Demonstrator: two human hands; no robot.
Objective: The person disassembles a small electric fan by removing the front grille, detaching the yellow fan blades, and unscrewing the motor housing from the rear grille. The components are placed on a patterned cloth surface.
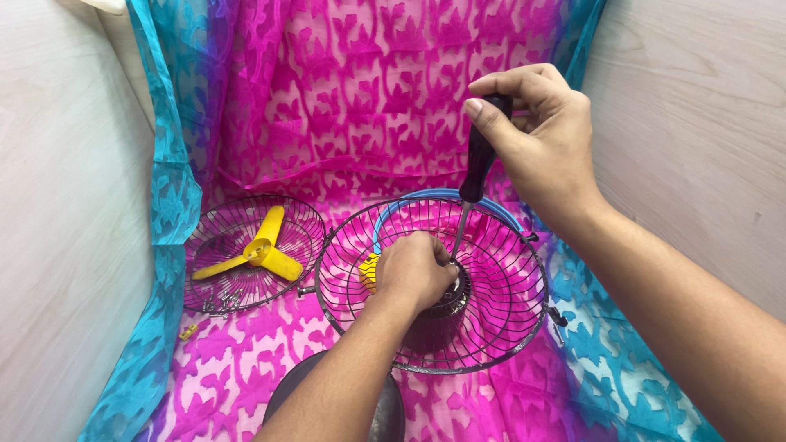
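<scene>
While my left hand (pixel 416 268) grips the dark motor (pixel 442 315) in the middle of the wire fan cage (pixel 508 245), my right hand (pixel 536 135) is closed around a black screwdriver (pixel 477 168). It stands almost straight up, tip down at the motor. I think I am partway: the yellow blade (pixel 260 250) already lies off in the other cage (pixel 246 245).

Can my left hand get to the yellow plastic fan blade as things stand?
Probably yes: the yellow plastic fan blade lies uncovered in the black wire grille beside the left hand, though that hand is now on the motor.
</scene>
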